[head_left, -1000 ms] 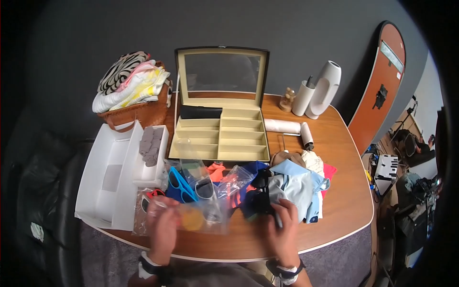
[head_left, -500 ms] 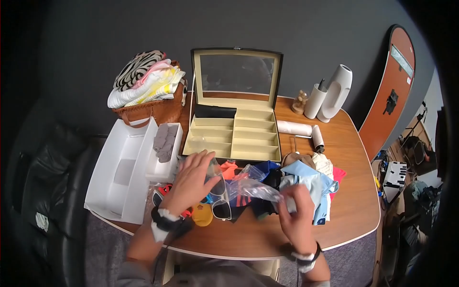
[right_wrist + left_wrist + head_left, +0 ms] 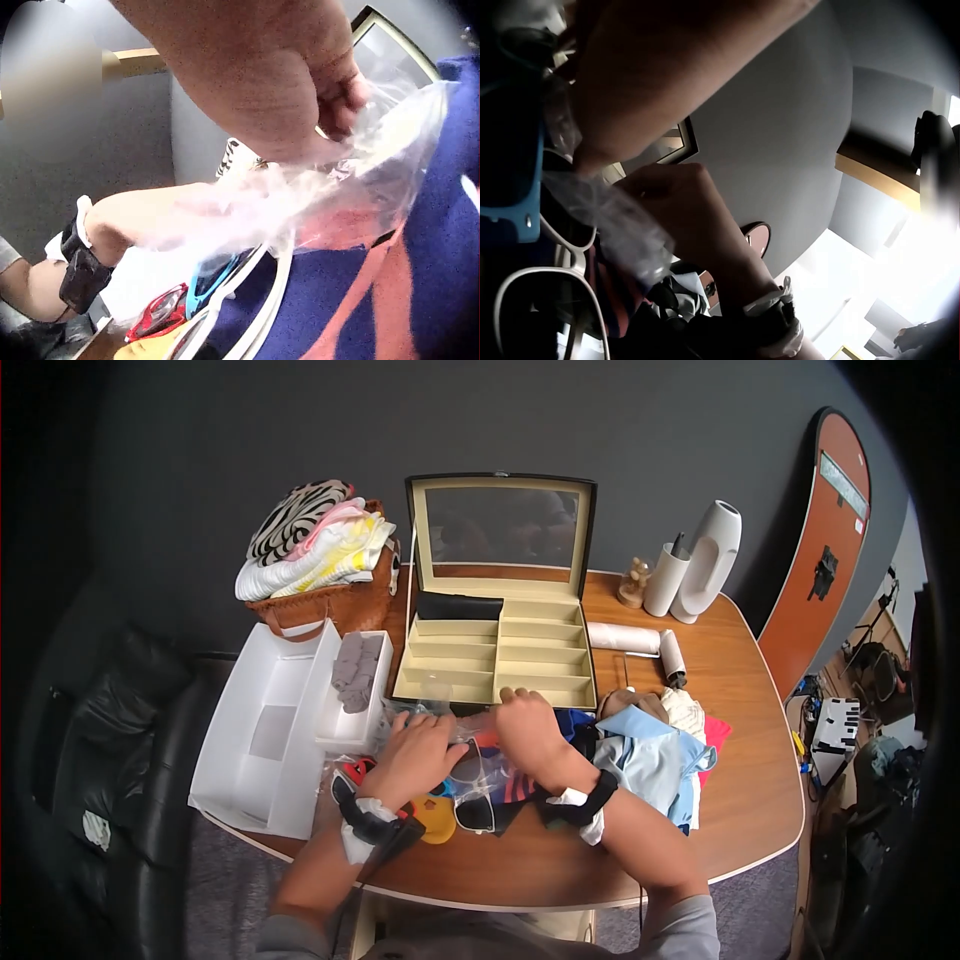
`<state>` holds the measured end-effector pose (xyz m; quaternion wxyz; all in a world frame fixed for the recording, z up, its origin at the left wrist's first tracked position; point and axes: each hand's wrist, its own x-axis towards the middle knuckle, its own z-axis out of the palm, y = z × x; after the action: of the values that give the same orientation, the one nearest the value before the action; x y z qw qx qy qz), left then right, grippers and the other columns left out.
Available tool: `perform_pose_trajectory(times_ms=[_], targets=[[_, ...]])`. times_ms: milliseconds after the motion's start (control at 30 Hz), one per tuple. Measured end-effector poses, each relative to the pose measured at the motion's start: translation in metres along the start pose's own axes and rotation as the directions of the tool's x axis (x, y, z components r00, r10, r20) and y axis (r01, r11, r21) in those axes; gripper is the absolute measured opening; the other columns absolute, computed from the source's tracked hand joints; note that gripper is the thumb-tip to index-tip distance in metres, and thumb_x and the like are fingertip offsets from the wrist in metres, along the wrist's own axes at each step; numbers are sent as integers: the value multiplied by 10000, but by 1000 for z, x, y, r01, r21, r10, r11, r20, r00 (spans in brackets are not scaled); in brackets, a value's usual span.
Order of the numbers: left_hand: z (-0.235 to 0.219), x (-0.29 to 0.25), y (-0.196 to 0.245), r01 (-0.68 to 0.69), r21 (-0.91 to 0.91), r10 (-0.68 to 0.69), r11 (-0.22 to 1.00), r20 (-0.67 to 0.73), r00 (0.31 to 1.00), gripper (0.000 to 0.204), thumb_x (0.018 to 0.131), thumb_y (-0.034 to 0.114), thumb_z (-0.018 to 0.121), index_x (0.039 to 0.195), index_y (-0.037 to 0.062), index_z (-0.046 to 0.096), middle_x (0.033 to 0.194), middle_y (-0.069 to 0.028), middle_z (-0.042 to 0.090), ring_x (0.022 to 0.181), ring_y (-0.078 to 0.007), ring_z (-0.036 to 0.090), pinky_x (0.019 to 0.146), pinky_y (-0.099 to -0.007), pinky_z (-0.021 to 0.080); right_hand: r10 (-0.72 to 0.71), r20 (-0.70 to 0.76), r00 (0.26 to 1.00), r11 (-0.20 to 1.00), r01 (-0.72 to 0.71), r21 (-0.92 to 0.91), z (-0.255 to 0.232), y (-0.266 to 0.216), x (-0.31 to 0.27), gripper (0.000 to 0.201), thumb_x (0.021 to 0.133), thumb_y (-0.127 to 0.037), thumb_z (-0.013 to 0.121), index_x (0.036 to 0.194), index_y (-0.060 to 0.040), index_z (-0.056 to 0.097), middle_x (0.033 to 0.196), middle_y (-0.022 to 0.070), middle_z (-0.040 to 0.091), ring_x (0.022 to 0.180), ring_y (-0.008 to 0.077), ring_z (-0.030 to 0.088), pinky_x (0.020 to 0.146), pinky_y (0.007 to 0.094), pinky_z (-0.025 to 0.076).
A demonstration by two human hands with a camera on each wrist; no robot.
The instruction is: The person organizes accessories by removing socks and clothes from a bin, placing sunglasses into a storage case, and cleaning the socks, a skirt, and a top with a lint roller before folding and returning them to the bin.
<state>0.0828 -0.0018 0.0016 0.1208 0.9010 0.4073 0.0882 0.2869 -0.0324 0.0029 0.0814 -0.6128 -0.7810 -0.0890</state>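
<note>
My right hand (image 3: 535, 735) is curled over the middle of the pile near the display case's front edge, gripping a crumpled clear plastic bag (image 3: 375, 157). To its left, my left hand (image 3: 415, 760) lies palm down over the eyewear, thumb spread from the fingers, fingertips partly hidden. White sunglasses (image 3: 475, 815) rest on the table just below the hands. Blue sunglasses (image 3: 214, 281), red-framed glasses (image 3: 161, 311) and a flat yellow piece (image 3: 434, 820) lie beside them. Dark blue cloth with coral stripes (image 3: 390, 300) spreads beneath the bag.
An open display case (image 3: 545, 670) with cream compartments holds a black pouch (image 3: 460, 606). White boxes (image 3: 225, 780) stand at left, in front of a brown bag (image 3: 340, 605) of folded cloths. Folded clothes (image 3: 650, 755), white rolls (image 3: 625, 638) and a white vase (image 3: 710, 560) are at right.
The clear bag passed from the left hand to the right, leaving the white sunglasses on the table. The right hand then carried the bag left toward the middle; the left hand stayed over the eyewear.
</note>
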Motion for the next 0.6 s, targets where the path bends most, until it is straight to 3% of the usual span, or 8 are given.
perform_pose_trajectory(times_ms=[33,133,233,433,533,567,600], targets=[[2,3,0,-4,2,4,1000,-10,1000,493,981,382,639,1270,-17,643,1277,-236,663,1245,-384,580,1107,-495,363,-37,45,998,999,37,-9,2,1,0,92,779,-93,710,834,-48,768,985,168,724,957,308,726,812,390,587],[4,11,3,10,53,-11,999,24,1000,489,995,417,619,1192,-26,685,1260,-242,671,1219,-371,603,1052,-495,428,16,250,968,989,-52,139,-1,-1,-4,87,795,-81,719,850,-43,775,958,189,740,919,344,749,790,427,610],[8,19,0,16,42,-18,999,41,999,523,1005,467,592,1137,-28,698,1193,-266,691,1169,-388,640,984,-506,481,57,200,978,975,-98,201,6,4,-5,117,803,-79,719,886,-22,778,947,219,750,894,374,759,764,455,622],[-6,24,1,85,-62,-77,994,124,989,559,1015,508,557,1080,-34,676,1042,-288,719,1049,-449,685,958,-516,497,7,430,903,961,-125,246,3,9,5,171,817,-121,695,897,10,770,919,259,745,880,403,753,782,465,617],[-4,28,-5,96,-83,-84,992,130,988,535,1006,494,574,1106,-24,662,1044,-264,728,1033,-452,686,947,-524,497,-36,380,924,949,-88,303,-15,20,20,169,829,-133,680,873,-2,777,891,258,740,874,425,742,805,480,605],[-6,28,-7,73,-89,-63,993,108,992,509,1002,478,583,1116,-11,661,1055,-249,728,1037,-447,683,946,-519,495,58,393,918,925,-198,324,-28,21,28,177,836,-142,666,862,-9,780,881,259,737,902,441,729,827,498,589],[-10,27,-8,51,-95,-43,994,86,995,483,998,462,592,1126,1,661,1065,-234,728,1042,-442,680,945,-515,494,95,317,944,912,-210,352,-31,26,39,181,839,-143,659,849,-6,778,871,258,736,900,443,727,831,503,586]])
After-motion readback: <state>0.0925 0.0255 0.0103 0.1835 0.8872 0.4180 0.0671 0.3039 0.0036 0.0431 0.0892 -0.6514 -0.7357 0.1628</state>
